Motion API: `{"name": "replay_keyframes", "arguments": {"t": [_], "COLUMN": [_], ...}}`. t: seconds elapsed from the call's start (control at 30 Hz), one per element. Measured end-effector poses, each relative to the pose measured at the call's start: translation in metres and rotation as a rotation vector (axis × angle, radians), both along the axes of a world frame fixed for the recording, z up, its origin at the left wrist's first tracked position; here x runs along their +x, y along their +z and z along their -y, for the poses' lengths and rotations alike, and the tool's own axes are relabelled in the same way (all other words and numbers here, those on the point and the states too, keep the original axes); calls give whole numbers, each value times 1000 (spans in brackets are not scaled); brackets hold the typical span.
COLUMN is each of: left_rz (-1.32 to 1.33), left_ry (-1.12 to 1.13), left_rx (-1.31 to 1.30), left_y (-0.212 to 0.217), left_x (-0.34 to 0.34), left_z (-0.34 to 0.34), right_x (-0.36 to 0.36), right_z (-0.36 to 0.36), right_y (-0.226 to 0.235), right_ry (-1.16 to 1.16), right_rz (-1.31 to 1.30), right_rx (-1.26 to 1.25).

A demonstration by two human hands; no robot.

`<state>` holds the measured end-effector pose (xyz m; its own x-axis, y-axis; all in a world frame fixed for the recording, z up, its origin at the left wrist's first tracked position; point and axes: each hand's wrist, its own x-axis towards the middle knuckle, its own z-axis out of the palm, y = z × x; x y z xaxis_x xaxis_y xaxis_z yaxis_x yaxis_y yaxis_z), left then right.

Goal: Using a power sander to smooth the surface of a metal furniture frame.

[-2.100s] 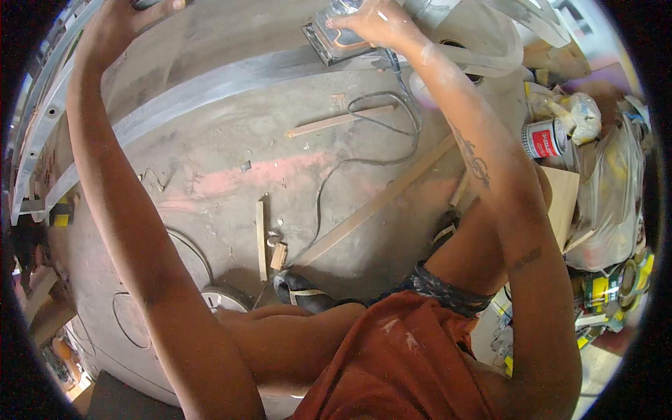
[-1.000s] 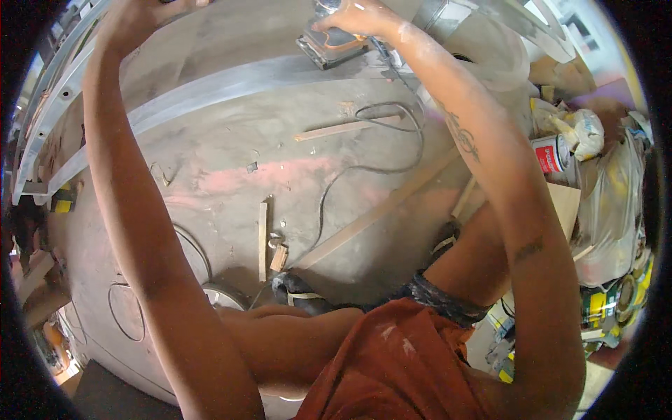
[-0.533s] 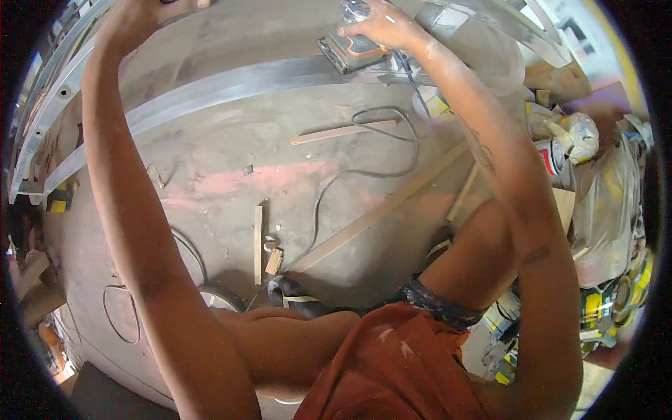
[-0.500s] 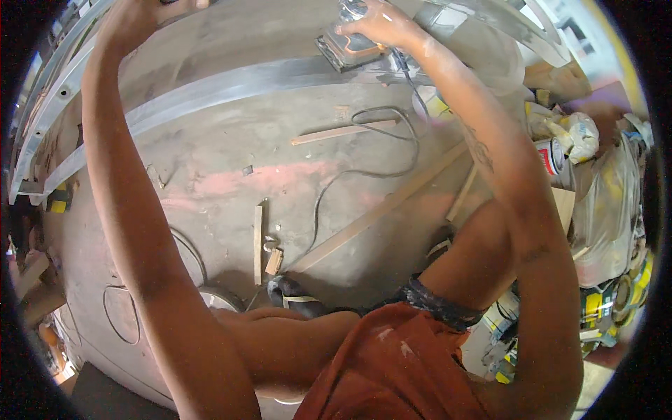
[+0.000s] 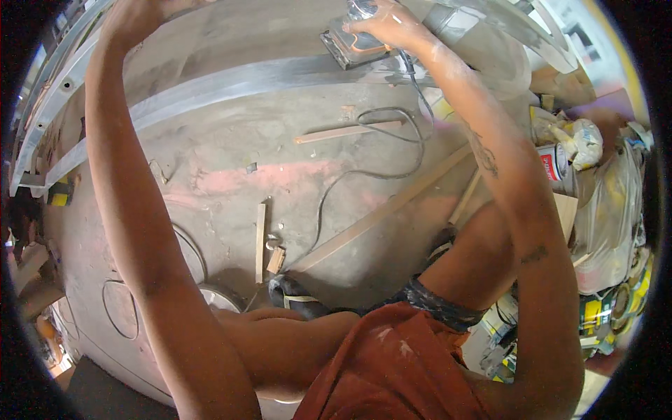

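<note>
right hand (image 5: pixel 390 24) gripping far sander (image 5: pixel 355 46) over its top, likely best hold, probably stiff, fairly heavy; left hand (image 5: pixel 143 15) cropped, can't tell.

the grey floor (image 5: pixel 231 133) in the middle of the frame offers open passage, crossed by a looping dark cord (image 5: pixel 350 171) and a long wooden strip (image 5: pixel 381 208). at upper centre a sander (image 5: pixel 348 45) stands in the way; a can (image 5: pixel 553 164) and plastic bag (image 5: pixel 607 231) crowd the right.
</note>
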<state>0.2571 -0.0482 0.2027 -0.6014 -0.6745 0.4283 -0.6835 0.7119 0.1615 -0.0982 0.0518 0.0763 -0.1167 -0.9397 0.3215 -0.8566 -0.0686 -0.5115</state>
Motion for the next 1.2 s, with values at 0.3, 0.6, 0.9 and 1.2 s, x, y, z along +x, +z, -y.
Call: {"name": "replay_keyframes", "arguments": {"t": [0.3, 0.6, 0.9, 1.2], "left_rz": [33, 46, -3, 7], "left_ry": [-8, -7, -32, -5], "left_rx": [-50, -58, 3, -66], "left_y": [5, 4, 2, 1], "left_x": [1, -2, 2, 5], "left_z": [-8, -7, -5, -10], "right_x": [-1, 3, 6, 30], "right_z": [1, -1, -12, -17], "right_y": [-5, 2, 14, 1], "right_ry": [9, -40, -27, -8], "right_rz": [-48, -35, 51, -95], "right_rx": [-43, 57, 134, 87]}}
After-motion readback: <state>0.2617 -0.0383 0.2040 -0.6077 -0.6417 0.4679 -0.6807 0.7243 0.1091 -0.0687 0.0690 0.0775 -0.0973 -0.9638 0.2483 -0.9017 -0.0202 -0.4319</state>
